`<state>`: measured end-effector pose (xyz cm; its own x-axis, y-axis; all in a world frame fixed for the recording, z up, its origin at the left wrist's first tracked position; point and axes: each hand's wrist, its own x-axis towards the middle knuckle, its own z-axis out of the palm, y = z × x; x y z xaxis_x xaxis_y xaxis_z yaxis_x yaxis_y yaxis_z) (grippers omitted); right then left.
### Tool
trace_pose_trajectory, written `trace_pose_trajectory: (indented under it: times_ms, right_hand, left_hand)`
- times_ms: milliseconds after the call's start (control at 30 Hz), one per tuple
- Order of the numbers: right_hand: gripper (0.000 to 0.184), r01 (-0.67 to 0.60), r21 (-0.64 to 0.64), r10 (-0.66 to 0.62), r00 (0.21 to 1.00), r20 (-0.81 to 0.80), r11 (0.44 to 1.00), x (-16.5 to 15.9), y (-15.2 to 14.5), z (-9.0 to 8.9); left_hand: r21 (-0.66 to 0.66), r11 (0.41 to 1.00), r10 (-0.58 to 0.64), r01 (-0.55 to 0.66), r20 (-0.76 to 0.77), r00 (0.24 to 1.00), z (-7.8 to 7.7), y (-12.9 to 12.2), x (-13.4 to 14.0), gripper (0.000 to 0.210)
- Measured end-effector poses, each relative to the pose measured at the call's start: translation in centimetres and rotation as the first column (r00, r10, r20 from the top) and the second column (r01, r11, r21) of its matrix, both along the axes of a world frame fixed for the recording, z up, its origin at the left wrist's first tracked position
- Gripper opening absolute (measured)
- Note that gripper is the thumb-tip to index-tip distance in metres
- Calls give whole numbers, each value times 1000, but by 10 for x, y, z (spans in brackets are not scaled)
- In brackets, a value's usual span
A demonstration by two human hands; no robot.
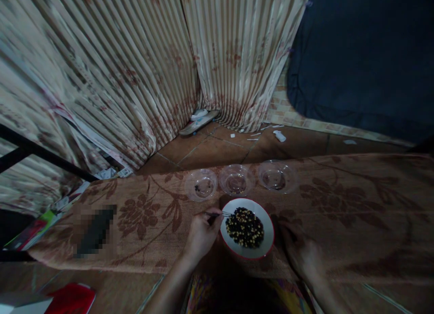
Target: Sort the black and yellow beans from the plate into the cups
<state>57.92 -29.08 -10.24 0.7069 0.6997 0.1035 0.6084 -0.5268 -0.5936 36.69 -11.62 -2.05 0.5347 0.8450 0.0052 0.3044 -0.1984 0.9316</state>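
My left hand (203,235) is closed around thin metal tweezers (225,213), whose prongs reach over the rim of a white bowl (267,219) with a red edge. Inside the bowl lies a heap of mixed black and pale yellow beans (244,228). To the right of the bowl, my right hand (301,250) is low over the cloth, blurred and in shadow, so its fingers do not show clearly. Beyond the bowl stand three clear plastic bowls: the left one (201,185) has a few dark bits, the middle one (236,180) a few pale bits, and the right one (277,176) shows no clear contents.
A brown flowered cloth (339,241) covers the long bench. On its left lies a dark pixelated object (96,230). Striped curtains (237,56) hang behind, with a skateboard (199,122) and scraps on the tiled floor. A dark blue covered piece (362,56) stands at upper right.
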Motion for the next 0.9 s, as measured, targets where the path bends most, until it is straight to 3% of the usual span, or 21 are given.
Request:
trace_pose_trajectory:
  times_ms: [267,900]
  right_hand:
    - [40,-11,44,9,999,40,999,-2,0,2]
    - [40,6,-13,-6,1000,29,1000,-2,0,5]
  left_hand:
    - [35,999,2,-1,-28,1000,0,-1,0,17]
    - [-44,998,44,-43,32,999,-5,-1,0,18]
